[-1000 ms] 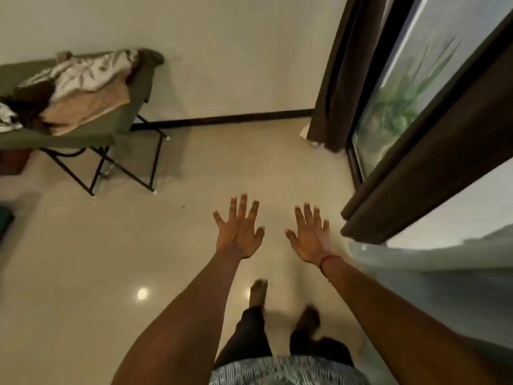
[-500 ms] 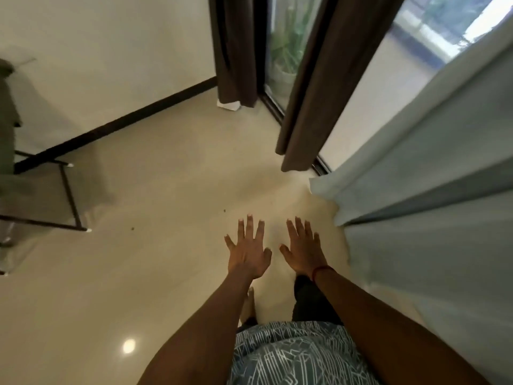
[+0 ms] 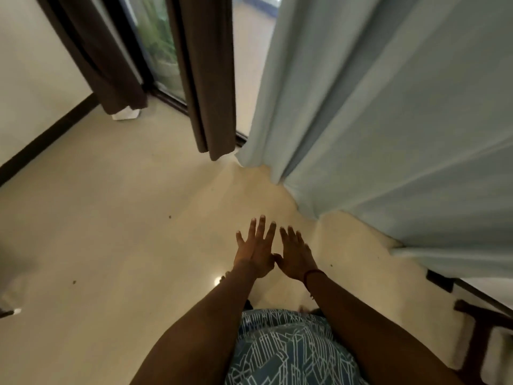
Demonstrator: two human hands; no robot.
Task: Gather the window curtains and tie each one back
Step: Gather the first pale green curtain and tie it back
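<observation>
A wide pale blue curtain [image 3: 388, 112] hangs loose across the right side, its hem just above the floor. Two dark brown curtains hang further back: one [image 3: 211, 79] beside the blue curtain's left edge, another [image 3: 102, 56] in the far left corner. Glass shows between them. My left hand [image 3: 255, 250] and my right hand [image 3: 295, 252] are stretched forward side by side over the floor, palms down, fingers spread, holding nothing. Both hands are short of the blue curtain and touch no fabric. A red band circles my right wrist.
A cream tiled floor [image 3: 111, 232] spreads left and ahead. A dark skirting board [image 3: 47, 140] runs along the white wall at left. A small white object [image 3: 125, 115] lies under the corner curtain. Dark wooden furniture [image 3: 483, 332] stands at the lower right.
The view has swung right toward the window: the blue curtain now fills the right side and the folding cot has left view. My hands have drawn closer together, still empty.
</observation>
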